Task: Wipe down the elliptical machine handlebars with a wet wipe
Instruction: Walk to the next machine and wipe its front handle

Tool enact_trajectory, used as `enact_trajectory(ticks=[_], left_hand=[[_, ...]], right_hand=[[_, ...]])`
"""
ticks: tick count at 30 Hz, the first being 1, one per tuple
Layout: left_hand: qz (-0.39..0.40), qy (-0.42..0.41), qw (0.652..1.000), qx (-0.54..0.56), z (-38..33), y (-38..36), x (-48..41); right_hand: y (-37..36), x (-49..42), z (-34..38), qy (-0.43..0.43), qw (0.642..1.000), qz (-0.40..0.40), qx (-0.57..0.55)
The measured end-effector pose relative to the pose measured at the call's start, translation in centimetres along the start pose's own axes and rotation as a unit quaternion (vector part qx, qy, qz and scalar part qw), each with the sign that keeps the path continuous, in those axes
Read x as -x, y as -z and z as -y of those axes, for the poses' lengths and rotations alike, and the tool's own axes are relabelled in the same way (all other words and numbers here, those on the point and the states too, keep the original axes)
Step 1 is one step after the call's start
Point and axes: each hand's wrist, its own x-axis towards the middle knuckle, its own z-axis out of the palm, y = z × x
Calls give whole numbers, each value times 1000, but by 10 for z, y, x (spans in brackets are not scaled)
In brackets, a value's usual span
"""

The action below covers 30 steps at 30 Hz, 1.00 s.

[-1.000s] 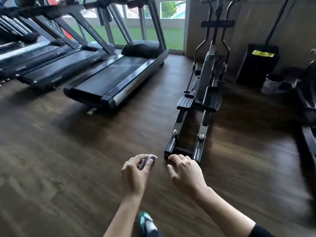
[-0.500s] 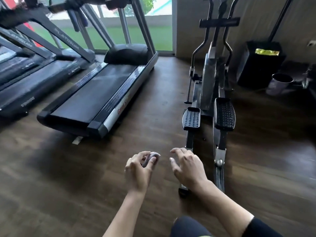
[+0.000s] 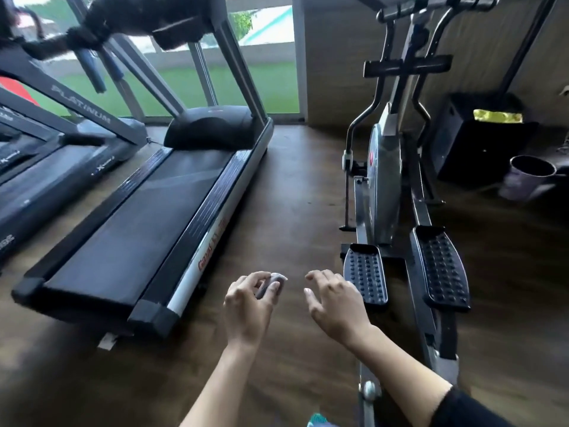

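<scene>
Overall, a dark wood-plank floor [image 3: 292,195] carries all the equipment. The nearest treadmill [image 3: 147,229] stands on the left, its belt running toward a window [image 3: 271,72]; a second treadmill [image 3: 46,167] lies further left, partly cut off by the frame edge.

The elliptical machine [image 3: 385,167] stands upright on the right, close to the wall. Its handlebars [image 3: 437,6] are at the top edge of the view, well apart from both hands, and are only partly visible. A black crossbar [image 3: 406,67] sits below them on the column.

A black container [image 3: 477,140] with a yellow item [image 3: 497,116] on top stands beside the elliptical machine on its right. A pale purple bucket [image 3: 528,178] sits on the floor just in front of that container.

The two studded pedals are visible: the left pedal [image 3: 365,274] and the right pedal [image 3: 441,266].

The left hand [image 3: 246,306] is held over the floor, fingers curled, pinching a small bunched wet wipe [image 3: 271,285] between thumb and fingertips. The right hand [image 3: 335,303] hangs near the left pedal, fingers loosely bent and spread, holding nothing. The hands are apart and touch no part of the machine.
</scene>
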Motion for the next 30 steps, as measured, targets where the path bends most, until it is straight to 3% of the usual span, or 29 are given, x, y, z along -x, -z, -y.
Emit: enact_trajectory(ticks=[8,19,25,30], left_hand=[[50,-12,999,17,2,-91,-187],[160,-143,975,49,-63,-237,-449],[206,-182,959,62,-108,-315,-540],[197,-200,955,99,-155,-375,-596]], right_hand=[[12,-180,-36,-70,998,-5,-5],[63,-420,-104,-200,973,-117,-21],[94,-509,-152,-263,951,-163,-27],[130,-576,-201,-266,944,-194,-28]])
